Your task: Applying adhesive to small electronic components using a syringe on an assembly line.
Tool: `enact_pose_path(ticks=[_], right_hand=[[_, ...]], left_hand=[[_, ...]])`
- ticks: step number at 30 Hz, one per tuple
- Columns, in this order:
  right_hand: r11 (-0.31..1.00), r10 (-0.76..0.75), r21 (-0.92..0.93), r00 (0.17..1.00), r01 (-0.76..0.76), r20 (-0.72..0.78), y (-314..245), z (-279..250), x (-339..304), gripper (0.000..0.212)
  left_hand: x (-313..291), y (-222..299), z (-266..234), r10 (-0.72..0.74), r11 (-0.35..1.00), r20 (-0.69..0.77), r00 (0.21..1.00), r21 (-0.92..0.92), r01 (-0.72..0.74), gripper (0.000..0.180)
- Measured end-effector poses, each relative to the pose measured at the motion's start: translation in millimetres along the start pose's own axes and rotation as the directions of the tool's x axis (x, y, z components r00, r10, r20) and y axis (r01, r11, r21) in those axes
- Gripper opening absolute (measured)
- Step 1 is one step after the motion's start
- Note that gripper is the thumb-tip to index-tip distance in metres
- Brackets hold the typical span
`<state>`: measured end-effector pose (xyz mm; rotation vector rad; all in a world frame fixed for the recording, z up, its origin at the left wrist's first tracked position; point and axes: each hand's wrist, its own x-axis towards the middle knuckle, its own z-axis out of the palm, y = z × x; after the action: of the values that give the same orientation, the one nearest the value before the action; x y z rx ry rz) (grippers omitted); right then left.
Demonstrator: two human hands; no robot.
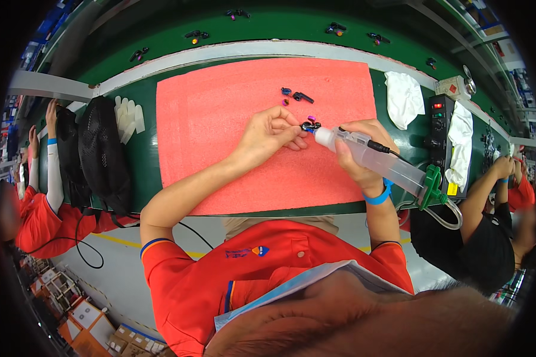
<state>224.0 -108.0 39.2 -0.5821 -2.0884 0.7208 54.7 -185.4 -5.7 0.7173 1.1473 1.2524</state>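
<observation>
My left hand (pixel 272 132) pinches a small black part (pixel 310 125) with a purple tip over the pink foam mat (pixel 220 137). My right hand (pixel 362 149) grips a clear plastic syringe dispenser (pixel 378 159), its white nozzle touching the black part. A green fitting and a clear hose (pixel 436 193) trail from the syringe's rear end. Two more small black parts (pixel 296 95) lie on the mat just beyond my hands.
A black control box with red and green lights (pixel 439 122) stands right of the mat between white cloths (pixel 404 98). White finger cots (pixel 128 118) and a black mesh bag (pixel 101 152) lie left. Small parts ride the green conveyor (pixel 280 27). Other people work on both sides.
</observation>
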Motion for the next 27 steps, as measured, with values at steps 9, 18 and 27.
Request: enact_pose_path(ticks=[9,18,27], right_hand=[[0.999,-0.001,0.043,0.999,0.003,-0.054,0,-4,0,0.024],[0.857,0.205,0.513,0.947,-0.051,-0.248,12,-7,-14,0.04],[0.986,-0.016,0.164,0.996,0.03,-0.088,13,-9,-10,0.03]], left_hand=[[-1,3,-3,-0.06,0.997,0.005,0.998,-0.042,0.061,0.01],[7,17,-23,-0.083,0.988,0.292,0.953,0.146,0.041,0.018],[6,15,-19,-0.135,0.987,0.168,0.976,0.11,0.118,0.017]])
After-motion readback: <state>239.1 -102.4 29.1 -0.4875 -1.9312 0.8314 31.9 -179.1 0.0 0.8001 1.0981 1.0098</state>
